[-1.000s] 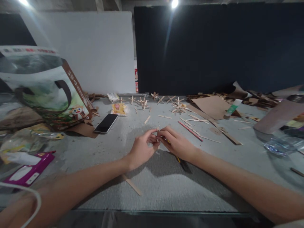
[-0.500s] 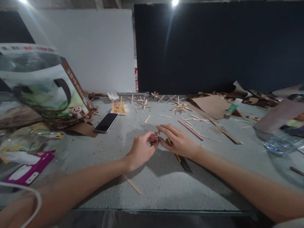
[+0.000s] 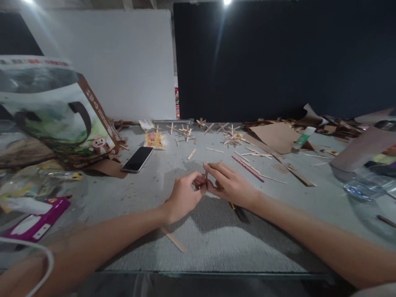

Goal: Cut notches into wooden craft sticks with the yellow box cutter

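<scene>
My left hand [image 3: 186,193] and my right hand [image 3: 230,181] meet over the middle of the table. Both are closed, thumb and fingers pinching a small wooden stick piece [image 3: 206,175] between them; most of it is hidden by the fingertips. Beneath my right palm lies a black and yellow utility knife [image 3: 237,211], partly covered by the hand. A flat wooden stick [image 3: 173,240] rests on the table, its far end under my left forearm. Crossed stick pieces [image 3: 186,134] and a loose pile of sticks [image 3: 233,138] are farther back.
A phone [image 3: 138,159] and a small yellow packet [image 3: 155,141] lie left of centre. A large printed bag [image 3: 58,119] and a purple tissue pack [image 3: 37,220] are at the left. Rightward are a red striped straw [image 3: 248,168], cardboard [image 3: 272,138], a glue stick [image 3: 305,138] and a clear container [image 3: 360,187].
My right hand has shifted slightly, its fingertips drawing closer to my left fingers around the stick piece. The view has tilted a little; the other things lie as before.
</scene>
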